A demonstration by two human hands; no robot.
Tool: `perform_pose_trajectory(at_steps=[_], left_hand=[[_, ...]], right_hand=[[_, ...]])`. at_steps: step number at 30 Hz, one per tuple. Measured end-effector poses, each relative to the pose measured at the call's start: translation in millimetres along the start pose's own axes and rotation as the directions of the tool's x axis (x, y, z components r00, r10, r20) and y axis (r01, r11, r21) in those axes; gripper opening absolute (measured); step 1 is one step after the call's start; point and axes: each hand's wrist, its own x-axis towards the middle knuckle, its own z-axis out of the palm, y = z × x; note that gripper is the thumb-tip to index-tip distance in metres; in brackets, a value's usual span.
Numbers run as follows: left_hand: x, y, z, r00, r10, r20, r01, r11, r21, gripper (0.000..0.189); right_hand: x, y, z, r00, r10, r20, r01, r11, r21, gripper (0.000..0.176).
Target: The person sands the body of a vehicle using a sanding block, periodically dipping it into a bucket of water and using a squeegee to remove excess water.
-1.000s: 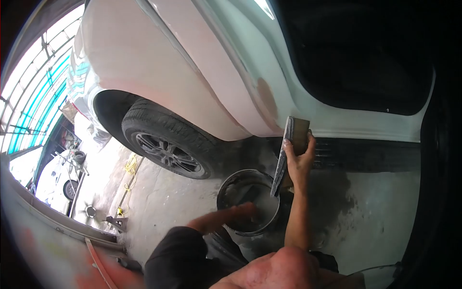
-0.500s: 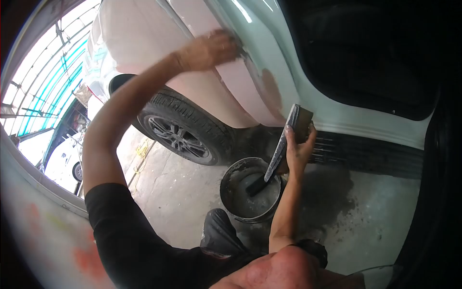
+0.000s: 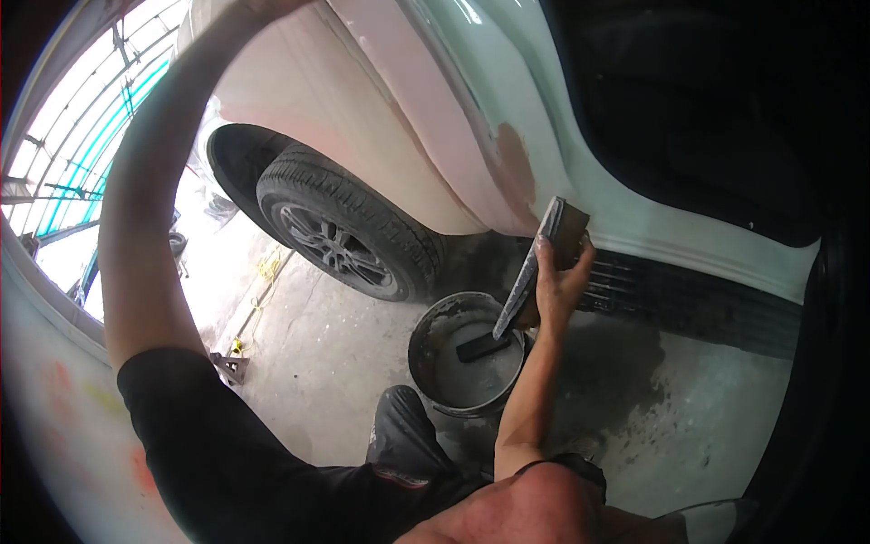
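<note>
My left hand (image 3: 272, 5) is raised along the car's side panel, which has pinkish-beige primer patches (image 3: 313, 100). The top edge of the frame cuts it off at about the wrist, so its fingers are hidden. My right hand (image 3: 564, 276) grips a long sanding block (image 3: 569, 234), brown with a pale, grey-smeared face. The block is tilted, its lower end over the rim of a black bucket (image 3: 421, 381). Murky grey water (image 3: 462, 376) lies in the bucket, with a dark rectangular block (image 3: 482, 348) in it.
A car wheel (image 3: 335, 245) stands left of the bucket. A black ribbed side step (image 3: 698, 308) runs below the open door sill (image 3: 689, 240). The concrete floor (image 3: 317, 363) has wet patches, and yellow cord (image 3: 270, 265) lies beyond the wheel.
My left hand has moved up and left, off the door-edge area, to the top of the frame. My right hand still holds the sanding block in nearly the same place.
</note>
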Motion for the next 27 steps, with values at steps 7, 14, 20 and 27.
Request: perform_pose_trajectory(at_steps=[7,14,20,27], left_hand=[[-20,172,34,0.994,0.075,-0.084,-0.092,0.971,-0.222,0.04],[-22,321,42,0.999,0.021,-0.025,-0.031,0.862,-0.505,0.048],[-33,333,55,0.999,-0.034,-0.003,0.026,0.826,-0.562,0.058],[-14,226,69,0.971,-0.165,-0.176,0.106,0.947,-0.305,0.052]], right_hand=[[0,6,4,1.0,0.006,0.009,-0.007,0.999,0.036,0.076],[0,5,5,0.999,0.006,0.047,-0.008,0.999,0.036,0.077],[-3,10,2,0.998,0.01,0.068,-0.007,0.999,-0.042,0.077],[-7,18,-3,0.99,-0.023,0.139,0.036,0.995,-0.092,0.077]])
